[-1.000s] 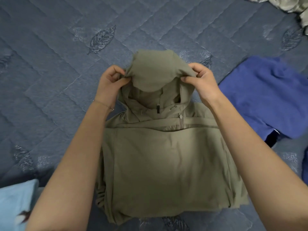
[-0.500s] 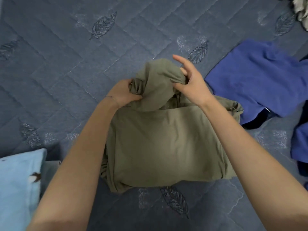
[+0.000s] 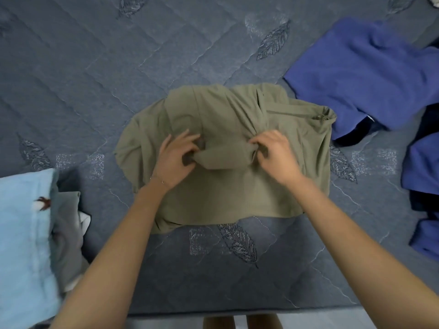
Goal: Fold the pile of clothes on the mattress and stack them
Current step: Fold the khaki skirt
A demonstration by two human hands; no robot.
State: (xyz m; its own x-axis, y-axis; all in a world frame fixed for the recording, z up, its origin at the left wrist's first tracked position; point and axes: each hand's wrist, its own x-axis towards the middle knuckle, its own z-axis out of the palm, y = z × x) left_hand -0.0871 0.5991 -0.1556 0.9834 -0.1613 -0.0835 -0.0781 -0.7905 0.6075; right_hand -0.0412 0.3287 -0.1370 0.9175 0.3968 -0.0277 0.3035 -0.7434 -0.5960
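An olive green hooded jacket [image 3: 228, 186] lies folded into a rough square in the middle of the quilted blue mattress [image 3: 95, 79]. Its hood is folded down onto the body. My left hand [image 3: 177, 157] grips the left end of the folded hood, fingers curled into the cloth. My right hand [image 3: 273, 153] pinches the right end of the same fold. A zipper pull shows at the jacket's right corner.
A blue garment [image 3: 365, 74] lies spread at the right, with more blue and dark clothes [image 3: 422, 167] below it. At the left edge sit a light blue folded piece [image 3: 23, 245] and a grey one [image 3: 69, 233]. The mattress front edge runs along the bottom.
Both hands brought the hood down from the far side onto the jacket's body and now hold it at the middle. The view shifted so the jacket sits farther from me.
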